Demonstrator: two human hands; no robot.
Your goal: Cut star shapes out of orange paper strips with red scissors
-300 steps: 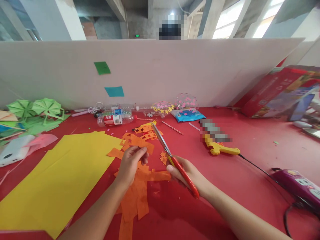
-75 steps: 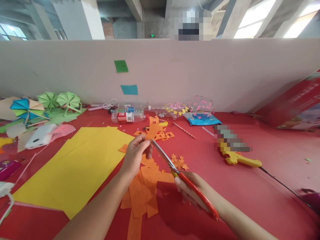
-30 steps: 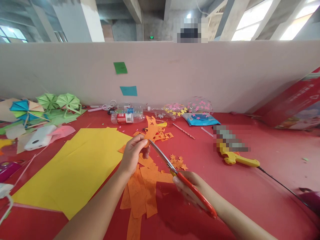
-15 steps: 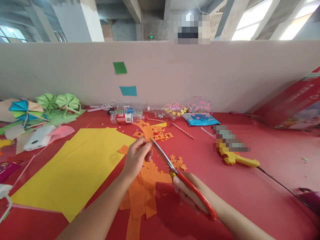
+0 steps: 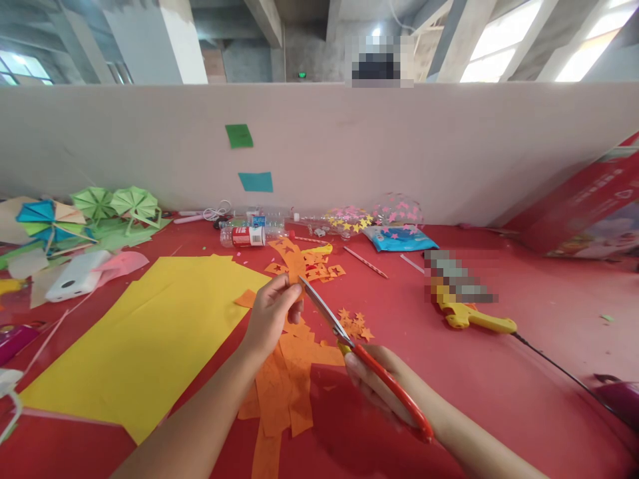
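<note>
My left hand (image 5: 270,315) pinches a small piece of orange paper (image 5: 294,269) just above the red table (image 5: 499,372). My right hand (image 5: 382,389) grips red-handled scissors (image 5: 367,362); their blades point up-left and meet the paper at my left fingertips. Under both hands lies a heap of orange paper strips (image 5: 284,386). Small cut orange stars (image 5: 355,324) lie just right of the blades. More orange scraps with star holes (image 5: 312,263) lie farther back.
A large yellow sheet (image 5: 144,332) covers the table to the left. Green folded paper fans (image 5: 117,203), a white power bank (image 5: 74,283), a plastic bottle (image 5: 252,236), a yellow glue gun (image 5: 474,319) with its cord, and a red box (image 5: 584,213) stand around. A white partition wall rises behind.
The orange piece that stood upright in my left hand now lies lower and shorter at the blades. Both hands have stayed nearly in place over the last second.
</note>
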